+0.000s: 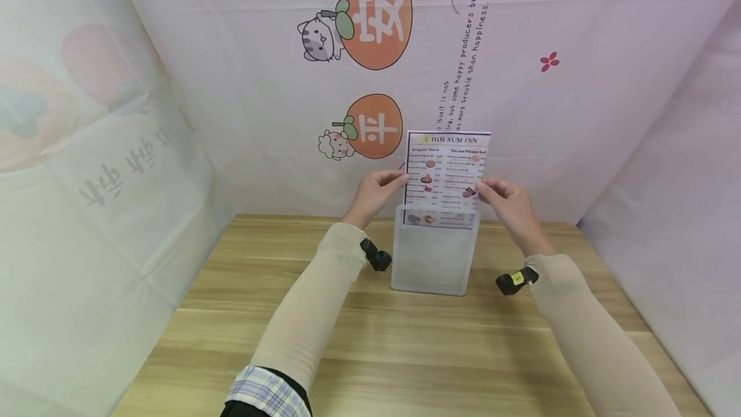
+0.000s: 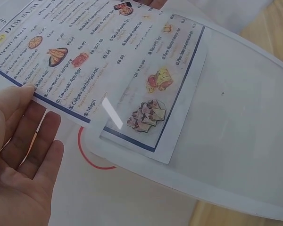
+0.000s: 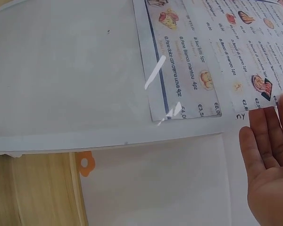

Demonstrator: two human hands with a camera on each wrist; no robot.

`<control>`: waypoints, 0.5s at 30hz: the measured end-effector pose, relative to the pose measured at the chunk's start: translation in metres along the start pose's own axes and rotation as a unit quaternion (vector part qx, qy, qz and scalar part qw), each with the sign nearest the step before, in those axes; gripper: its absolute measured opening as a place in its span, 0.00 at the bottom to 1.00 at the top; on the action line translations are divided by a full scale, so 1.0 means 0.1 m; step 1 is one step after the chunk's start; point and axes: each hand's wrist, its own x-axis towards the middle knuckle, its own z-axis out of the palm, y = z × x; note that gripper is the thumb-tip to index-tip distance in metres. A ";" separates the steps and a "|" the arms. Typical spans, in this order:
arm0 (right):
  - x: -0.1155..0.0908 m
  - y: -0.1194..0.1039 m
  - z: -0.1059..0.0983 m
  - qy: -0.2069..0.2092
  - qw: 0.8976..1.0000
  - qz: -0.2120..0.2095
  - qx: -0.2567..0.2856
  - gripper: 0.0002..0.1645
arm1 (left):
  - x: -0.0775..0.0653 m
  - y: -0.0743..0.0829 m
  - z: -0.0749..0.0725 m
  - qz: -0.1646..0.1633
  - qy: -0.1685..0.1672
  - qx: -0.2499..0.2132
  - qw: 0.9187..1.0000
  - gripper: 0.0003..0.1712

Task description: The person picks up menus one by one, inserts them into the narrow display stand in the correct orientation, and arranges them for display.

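A printed menu sheet (image 1: 446,172) headed "DIM SUM INN" stands upright, its lower end inside a clear display stand (image 1: 434,259) with a pale frame. My left hand (image 1: 377,195) pinches the sheet's left edge between thumb and fingers. On the opposite edge, my right hand (image 1: 512,208) pinches it the same way. Through the clear panel, the bottom of the menu (image 2: 148,113) shows in the left wrist view, while most of the stand below it holds no paper. In the right wrist view the menu (image 3: 184,61) lies partly behind the stand's panel (image 3: 66,75).
The stand rests on a wooden table (image 1: 278,288) near its back edge. Behind it hangs a white printed cloth (image 1: 509,108) with cartoon fruit and lettering. More cloth (image 1: 98,211) lines the left side. A small black camera (image 1: 376,255) sits on the left wrist.
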 end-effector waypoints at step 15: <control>-0.07 0.12 0.01 -0.013 1.000 0.012 -0.003 0.37 | -0.05 -0.09 0.04 -0.021 -0.006 0.012 1.000 0.18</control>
